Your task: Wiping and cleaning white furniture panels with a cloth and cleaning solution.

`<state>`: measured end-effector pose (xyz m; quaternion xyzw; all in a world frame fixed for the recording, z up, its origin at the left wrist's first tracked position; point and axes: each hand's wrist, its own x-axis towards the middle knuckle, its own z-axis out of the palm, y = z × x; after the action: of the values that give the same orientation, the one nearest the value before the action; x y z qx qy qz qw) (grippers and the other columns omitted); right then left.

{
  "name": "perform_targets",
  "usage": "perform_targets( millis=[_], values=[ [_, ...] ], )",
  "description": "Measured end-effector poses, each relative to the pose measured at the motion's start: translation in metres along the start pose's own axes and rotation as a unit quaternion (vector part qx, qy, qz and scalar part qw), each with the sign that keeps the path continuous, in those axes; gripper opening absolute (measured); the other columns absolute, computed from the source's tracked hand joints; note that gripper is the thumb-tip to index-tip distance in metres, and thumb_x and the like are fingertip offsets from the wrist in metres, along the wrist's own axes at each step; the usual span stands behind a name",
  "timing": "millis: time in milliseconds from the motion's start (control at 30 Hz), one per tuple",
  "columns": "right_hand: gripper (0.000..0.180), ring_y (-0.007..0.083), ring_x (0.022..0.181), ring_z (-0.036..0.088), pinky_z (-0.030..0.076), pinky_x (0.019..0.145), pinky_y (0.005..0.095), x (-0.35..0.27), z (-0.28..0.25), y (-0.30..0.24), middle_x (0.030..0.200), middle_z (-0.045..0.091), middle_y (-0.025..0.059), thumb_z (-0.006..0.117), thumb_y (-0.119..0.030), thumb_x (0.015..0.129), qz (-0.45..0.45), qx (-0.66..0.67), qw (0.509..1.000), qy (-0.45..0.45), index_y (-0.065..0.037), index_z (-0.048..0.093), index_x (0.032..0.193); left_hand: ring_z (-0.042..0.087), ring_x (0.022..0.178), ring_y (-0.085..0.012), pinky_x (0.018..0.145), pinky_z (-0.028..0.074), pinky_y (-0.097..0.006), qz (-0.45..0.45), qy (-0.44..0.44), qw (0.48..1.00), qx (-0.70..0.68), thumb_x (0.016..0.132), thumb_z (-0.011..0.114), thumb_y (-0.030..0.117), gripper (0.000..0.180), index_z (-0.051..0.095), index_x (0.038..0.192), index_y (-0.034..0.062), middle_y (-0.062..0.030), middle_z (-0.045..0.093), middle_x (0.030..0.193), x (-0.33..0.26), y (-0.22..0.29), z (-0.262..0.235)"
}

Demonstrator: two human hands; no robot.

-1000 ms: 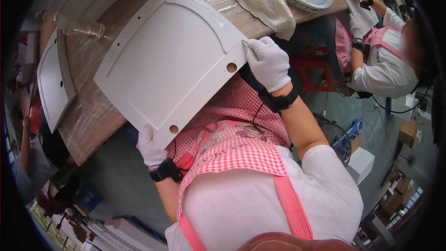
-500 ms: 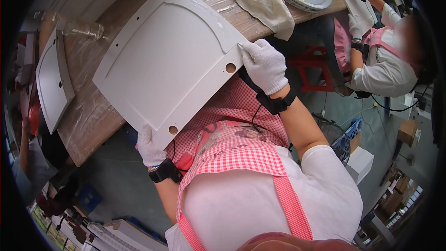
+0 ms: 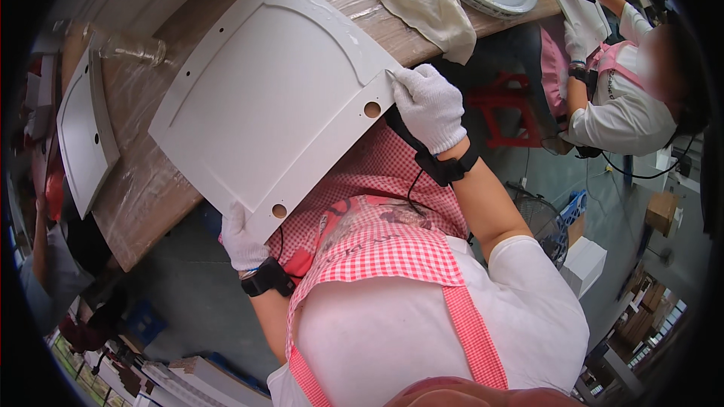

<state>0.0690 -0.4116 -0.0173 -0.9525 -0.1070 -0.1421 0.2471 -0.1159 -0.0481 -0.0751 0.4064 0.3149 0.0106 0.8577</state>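
A white cabinet-door-like panel (image 3: 264,90) with a curved recessed border lies on the table, its near edge over my lap. Two large round holes sit along that near edge, and small dark holes run along the opposite edge. My left hand (image 3: 243,240), in a white knit glove, grips the near left corner, with the thumb on top. At the right corner my right hand (image 3: 431,108), gloved the same way, pinches the edge between thumb and fingers. The fingers beneath the panel are hidden.
The table (image 3: 136,203) is covered in clear film. A cream cloth (image 3: 422,7) hangs over its edge beside a round tub (image 3: 498,0) holding blue blocks. A glass jar (image 3: 139,49) and another white panel (image 3: 87,132) are at left. A co-worker (image 3: 626,98) sits at right near a red stool (image 3: 501,113).
The panel and both hands have barely shifted, a few pixels to the left at most. My grip on both corners is the same.
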Motion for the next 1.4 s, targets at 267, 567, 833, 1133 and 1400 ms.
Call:
perform_targets(
  millis=[267,567,833,1133,1400],
  values=[
    [0.019,0.0317,0.071,0.066,0.053,0.059,0.0415,0.001,0.002,-0.001,0.082,0.063,0.0097,0.068,-0.017,0.089,-0.012,0.001,1.000,-0.015,-0.015,0.072,0.107,0.062,0.125,-0.0285,0.105,0.052,-0.042,0.004,0.012,1.000,0.006,0.107,0.053,0.018,0.047,0.044,0.148,-0.0028,-0.0157,0.059,0.140,-0.003,0.000,0.006],
    [0.021,0.0297,0.071,0.066,0.053,0.061,0.0383,-0.001,0.001,-0.004,0.081,0.064,0.0086,0.072,-0.013,0.085,-0.003,0.000,1.000,-0.009,-0.015,0.074,0.106,0.063,0.123,-0.0291,0.105,0.052,-0.042,0.013,0.046,0.998,0.041,0.107,0.053,0.018,0.046,0.046,0.147,-0.0029,-0.0159,0.060,0.138,-0.005,0.003,0.013],
    [0.021,0.0299,0.070,0.066,0.053,0.062,0.0387,0.001,0.001,-0.008,0.080,0.064,0.0094,0.073,-0.013,0.085,-0.048,0.013,0.999,-0.002,-0.014,0.074,0.105,0.062,0.124,-0.0298,0.106,0.052,-0.043,0.014,0.036,0.999,0.025,0.107,0.052,0.019,0.047,0.045,0.147,-0.0032,-0.0166,0.059,0.140,-0.004,0.003,0.015],
    [0.018,0.0317,0.069,0.066,0.052,0.058,0.0410,-0.001,0.003,-0.002,0.080,0.062,0.0097,0.068,-0.017,0.088,-0.044,0.018,0.999,-0.005,-0.014,0.072,0.106,0.062,0.124,-0.0298,0.105,0.053,-0.043,0.012,0.025,0.999,0.024,0.107,0.052,0.020,0.046,0.046,0.146,-0.0030,-0.0163,0.059,0.139,-0.005,0.002,0.008],
    [0.023,0.0296,0.071,0.066,0.053,0.061,0.0387,-0.002,-0.003,0.004,0.080,0.064,0.0092,0.071,-0.013,0.086,-0.016,-0.008,0.999,-0.029,-0.015,0.074,0.109,0.062,0.124,-0.0295,0.105,0.053,-0.043,0.009,0.025,1.000,0.013,0.107,0.050,0.018,0.044,0.046,0.146,-0.0030,-0.0161,0.060,0.139,-0.008,-0.003,0.015]
  ],
)
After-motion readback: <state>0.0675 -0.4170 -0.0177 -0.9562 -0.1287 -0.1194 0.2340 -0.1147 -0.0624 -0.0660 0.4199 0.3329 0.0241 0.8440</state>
